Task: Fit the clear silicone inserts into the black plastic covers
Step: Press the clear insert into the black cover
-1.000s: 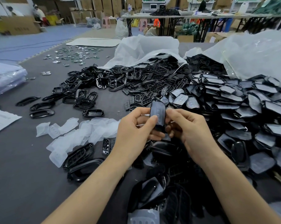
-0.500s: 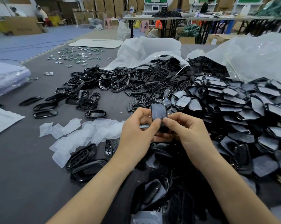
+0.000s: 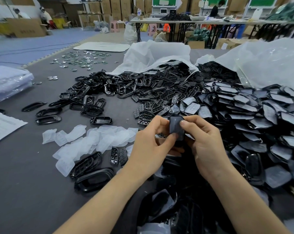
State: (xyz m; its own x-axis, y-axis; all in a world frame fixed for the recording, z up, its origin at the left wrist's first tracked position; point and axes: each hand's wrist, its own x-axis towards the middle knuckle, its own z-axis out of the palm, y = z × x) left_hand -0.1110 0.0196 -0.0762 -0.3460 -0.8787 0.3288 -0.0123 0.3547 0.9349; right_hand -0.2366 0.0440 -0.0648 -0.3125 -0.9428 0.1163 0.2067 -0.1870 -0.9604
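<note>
We are pinching one black plastic cover (image 3: 175, 127) between both hands at the centre of the frame, above the grey table (image 3: 24, 183).

Our left hand (image 3: 149, 146) is gripping the cover's lower end with thumb and curled fingers, and our right hand (image 3: 205, 142) is gripping its upper end, the thumb lying on the dull grey face. We cannot tell whether an insert is sitting in it. The loose clear silicone inserts (image 3: 95, 139) are lying in a heap on the table left of our hands, with a few black frames (image 3: 92, 162) just below them. A large pile of covers (image 3: 261, 115) is filling the right of the frame, and a pile of black parts (image 3: 142, 85) is spilling from a white plastic bag (image 3: 159, 54) above centre. A printed sheet (image 3: 2, 125) is lying at the left edge.
</note>
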